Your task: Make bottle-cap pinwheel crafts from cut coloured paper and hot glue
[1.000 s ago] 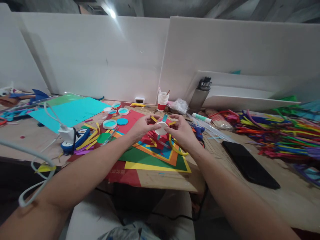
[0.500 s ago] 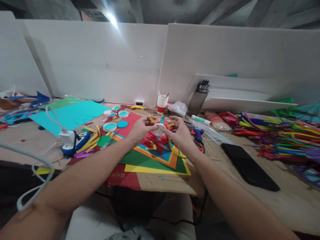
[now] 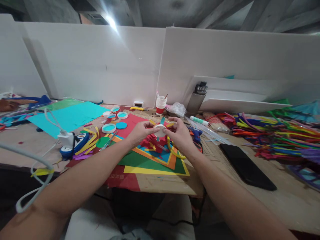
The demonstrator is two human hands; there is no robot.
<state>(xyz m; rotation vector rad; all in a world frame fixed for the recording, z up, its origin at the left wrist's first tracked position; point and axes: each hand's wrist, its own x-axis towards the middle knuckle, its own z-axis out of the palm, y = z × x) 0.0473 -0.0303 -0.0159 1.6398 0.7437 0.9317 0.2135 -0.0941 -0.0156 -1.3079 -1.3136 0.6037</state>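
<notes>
Between my two hands is a small white disc (image 3: 160, 131) with coloured paper strips sticking out round its edge, a teal strip (image 3: 163, 120) at the top and yellow ones at the sides. My left hand (image 3: 141, 132) pinches its left side with thumb and fingers. On the right side my right hand (image 3: 179, 133) grips it, thumb at the rim and fingers behind, near a yellow strip. Below the disc lie stacked sheets of coloured paper, with a green sheet (image 3: 135, 160) and a yellow sheet (image 3: 155, 170) at the near edge. Red and yellow scraps rest on top, partly hidden.
Several round lids (image 3: 108, 128) stand left of the paper, near yellow paper strips (image 3: 91, 143) and a blue power strip (image 3: 75, 146). To the right are a black phone (image 3: 247, 166), pipe cleaners (image 3: 280, 136) and a glue stick (image 3: 199, 120). Paper cups (image 3: 160, 104) and a bottle (image 3: 197, 98) stand behind.
The fingers of my left hand have closed in further along the disc's upper left edge, covering more of the yellow strip there. The view has shifted slightly; the disc stays held in both hands.
</notes>
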